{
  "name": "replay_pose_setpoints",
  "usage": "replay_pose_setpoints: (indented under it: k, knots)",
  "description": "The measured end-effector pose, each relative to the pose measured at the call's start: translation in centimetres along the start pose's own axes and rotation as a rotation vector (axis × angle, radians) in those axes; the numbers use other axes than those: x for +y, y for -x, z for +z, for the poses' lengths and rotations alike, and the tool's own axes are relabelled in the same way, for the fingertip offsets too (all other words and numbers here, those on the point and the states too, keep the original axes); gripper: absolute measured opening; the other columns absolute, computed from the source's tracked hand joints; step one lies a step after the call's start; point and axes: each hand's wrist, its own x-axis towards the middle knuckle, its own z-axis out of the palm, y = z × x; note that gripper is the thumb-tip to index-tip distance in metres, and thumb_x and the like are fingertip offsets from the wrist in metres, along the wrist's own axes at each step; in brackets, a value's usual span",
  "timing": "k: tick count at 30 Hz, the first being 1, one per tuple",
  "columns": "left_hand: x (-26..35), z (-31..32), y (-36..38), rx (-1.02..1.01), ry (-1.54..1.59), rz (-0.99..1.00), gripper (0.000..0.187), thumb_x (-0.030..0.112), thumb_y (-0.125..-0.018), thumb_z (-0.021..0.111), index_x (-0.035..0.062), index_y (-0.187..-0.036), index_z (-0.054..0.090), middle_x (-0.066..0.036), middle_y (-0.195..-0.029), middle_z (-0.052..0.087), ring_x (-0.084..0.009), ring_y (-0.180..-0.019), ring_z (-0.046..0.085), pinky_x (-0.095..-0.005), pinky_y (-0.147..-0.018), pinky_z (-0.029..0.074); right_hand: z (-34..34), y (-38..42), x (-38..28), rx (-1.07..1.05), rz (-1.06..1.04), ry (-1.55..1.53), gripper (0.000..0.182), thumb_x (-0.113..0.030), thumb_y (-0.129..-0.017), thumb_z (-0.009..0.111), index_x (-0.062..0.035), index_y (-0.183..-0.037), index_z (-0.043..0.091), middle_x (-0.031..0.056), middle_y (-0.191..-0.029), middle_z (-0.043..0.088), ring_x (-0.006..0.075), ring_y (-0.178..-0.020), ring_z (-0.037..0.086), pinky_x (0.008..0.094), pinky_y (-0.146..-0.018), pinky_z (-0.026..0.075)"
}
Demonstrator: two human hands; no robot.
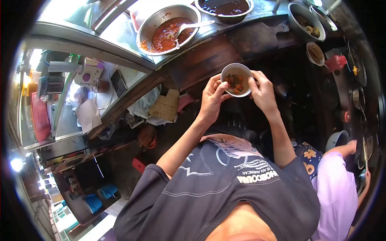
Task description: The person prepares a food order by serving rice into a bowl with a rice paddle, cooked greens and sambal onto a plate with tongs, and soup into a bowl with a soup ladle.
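Bowl: broth, orange and dark pieces
Left hand: clamped on bowl's left side
Right hand: clamped on right side
Basin: red food, ladle inside

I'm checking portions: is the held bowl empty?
Not empty: orange and dark pieces show inside the bowl, between the left hand and right hand. How full, I cannot tell.
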Motion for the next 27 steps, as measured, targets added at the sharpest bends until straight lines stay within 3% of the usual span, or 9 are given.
replay_pose_setpoints:
  k: [4,7,11,17,20,21,23,25,27]
  knots:
    - [0.3,-3.0,-1.9,0.091,-0.077,-0.033,0.063,0.032,-0.09,0.057,0.0061,-0.138,0.026,-0.01,-0.122,0.045,-0.0196,-0.109,0.05,-0.0377,-0.089,0.047,2.5,-5.7,2.1,-0.009,0.067,0.059,0.024,-0.012,-0.088,0.051,0.0039,-0.102,0.061,0.0168,-0.091,0.063,0.0231,-0.078,0.063,0.0327,-0.072,0.05]
    - [3.0,-6.2,-1.0,0.048,-0.085,0.017,0.052,0.027,-0.092,0.055,0.0051,-0.135,0.035,-0.011,-0.121,0.045,-0.0193,-0.108,0.051,-0.0354,-0.09,0.047,3.5,-10.7,9.1,0.166,-0.002,0.237,0.026,-0.016,-0.087,0.052,0.0026,-0.103,0.062,0.0214,-0.1,0.063,0.0313,-0.088,0.064,0.0376,-0.078,0.049]
    - [10.0,-10.4,2.8,0.153,-0.229,0.12,0.036,0.02,-0.092,0.052,0.002,-0.123,0.048,-0.01,-0.112,0.054,-0.0186,-0.098,0.057,-0.0317,-0.086,0.048,1.5,-15.6,18.0,0.246,0.073,0.537,0.024,-0.019,-0.081,0.052,0.0049,-0.085,0.057,0.028,-0.086,0.06,0.0447,-0.085,0.058,0.048,-0.073,0.046]
    - [25.5,-16.0,9.1,0.545,-0.544,0.574,0.019,0.013,-0.092,0.05,0.0001,-0.101,0.061,-0.007,-0.091,0.063,-0.0119,-0.084,0.06,-0.0263,-0.079,0.048,0.6,-17.6,21.8,0.263,0.347,0.332,0.028,-0.021,-0.092,0.05,0.0043,-0.094,0.062,0.0151,-0.069,0.065,0.0203,-0.052,0.064,0.0317,-0.048,0.051]
    - [34.2,-18.7,11.7,0.844,-0.874,0.9,0.02,0.011,-0.088,0.046,0.0,-0.093,0.063,-0.008,-0.089,0.064,-0.0146,-0.081,0.06,-0.028,-0.079,0.048,0.1,-17.8,22.0,0.259,0.451,0.299,0.037,-0.031,-0.092,0.052,0.0028,-0.1,0.063,0.0149,-0.075,0.066,0.0215,-0.056,0.065,0.0314,-0.048,0.051]
    - [37.3,-19.7,12.5,0.898,-0.898,0.921,0.022,0.013,-0.091,0.046,-0.0024,-0.094,0.06,-0.008,-0.091,0.06,-0.0144,-0.089,0.058,-0.0288,-0.079,0.049,-2.1,-18.2,32.3,0.347,0.121,0.701,0.041,-0.036,-0.092,0.051,0.0011,-0.103,0.063,0.0152,-0.081,0.066,0.0212,-0.06,0.066,0.0311,-0.048,0.051]
    - [44.3,-22.6,13.1,0.908,-1.364,1.067,0.023,0.016,-0.094,0.045,-0.0003,-0.096,0.061,-0.008,-0.093,0.06,-0.015,-0.09,0.058,-0.0276,-0.084,0.047,-0.8,-15.9,20.8,0.368,0.471,0.36,0.046,-0.041,-0.091,0.052,0.0005,-0.109,0.06,0.0149,-0.084,0.065,0.0195,-0.057,0.063,0.0287,-0.045,0.049]
    - [51.2,-24.4,11.3,0.858,-1.058,1.039,0.025,0.019,-0.093,0.05,0.0012,-0.104,0.062,-0.01,-0.1,0.062,-0.0153,-0.098,0.058,-0.0291,-0.088,0.046,-0.8,-13.8,17.4,0.42,0.379,0.42,0.046,-0.039,-0.09,0.054,0.0022,-0.108,0.06,0.0137,-0.088,0.065,0.017,-0.053,0.059,0.0265,-0.044,0.047]
    - [57.4,-25.9,7.7,0.528,-1.181,0.968,0.025,0.016,-0.087,0.054,0.0006,-0.105,0.061,-0.011,-0.099,0.063,-0.0163,-0.094,0.06,-0.0287,-0.084,0.046,0.2,-12.2,13.7,0.422,0.406,0.391,0.043,-0.038,-0.091,0.055,0.0015,-0.108,0.06,0.0128,-0.091,0.065,0.0158,-0.053,0.059,0.0248,-0.044,0.046]
